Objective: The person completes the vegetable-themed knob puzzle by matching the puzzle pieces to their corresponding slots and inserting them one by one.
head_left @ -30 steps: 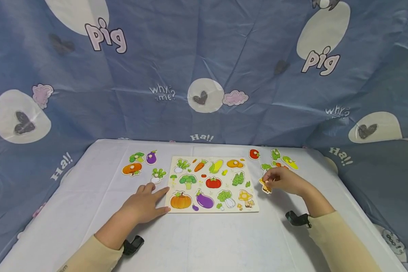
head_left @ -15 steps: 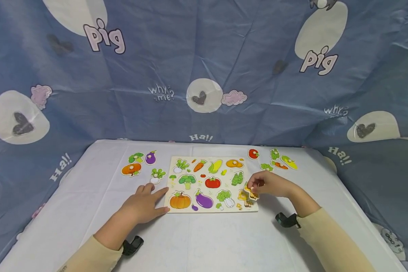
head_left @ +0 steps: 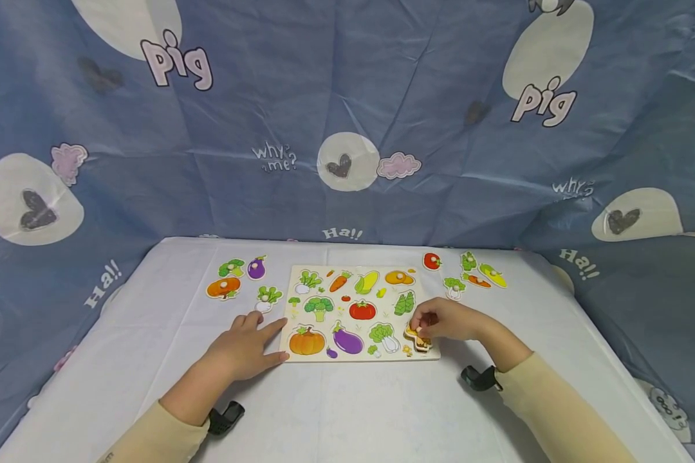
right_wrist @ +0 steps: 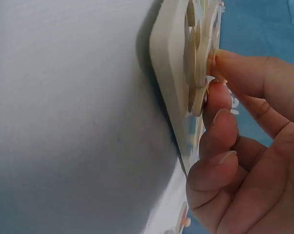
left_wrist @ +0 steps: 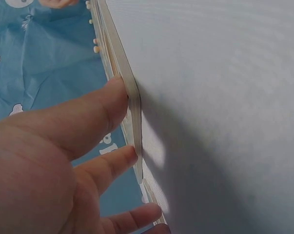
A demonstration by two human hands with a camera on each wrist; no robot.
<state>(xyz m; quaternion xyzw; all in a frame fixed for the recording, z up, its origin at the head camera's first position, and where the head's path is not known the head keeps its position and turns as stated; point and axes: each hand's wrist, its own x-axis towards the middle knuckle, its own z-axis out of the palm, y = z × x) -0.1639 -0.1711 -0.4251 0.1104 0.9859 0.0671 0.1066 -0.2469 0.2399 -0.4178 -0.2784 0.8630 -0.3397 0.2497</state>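
A vegetable puzzle board (head_left: 324, 358) lies on the white table in front of me. With thumb and fingers my right hand (head_left: 454, 320) pinches a yellow-brown mushroom puzzle piece (head_left: 421, 341) by its knob. The piece overlaps the mushroom picture at the board's lower right corner. Seen from the right wrist, the mushroom piece (right_wrist: 202, 66) sits close over the board's face. Spread fingers of my left hand (head_left: 243, 350) rest at the board's left edge, with thumb and index fingertip touching it. In the left wrist view the thumb (left_wrist: 100, 109) lies against the board's edge.
Left of the board lie broccoli (head_left: 229, 268), eggplant (head_left: 256, 269), pumpkin (head_left: 222, 288) and radish (head_left: 268, 296) pieces. Behind it to the right are tomato (head_left: 432, 262), asparagus (head_left: 468, 260), corn (head_left: 492, 276), carrot (head_left: 476, 280) and leafy cabbage (head_left: 454, 287) pieces. A blue curtain (head_left: 266, 206) stands behind.
My right hand has carried the mushroom piece leftward from beside the board onto its lower right corner, over the mushroom picture. My left hand has stayed in place.
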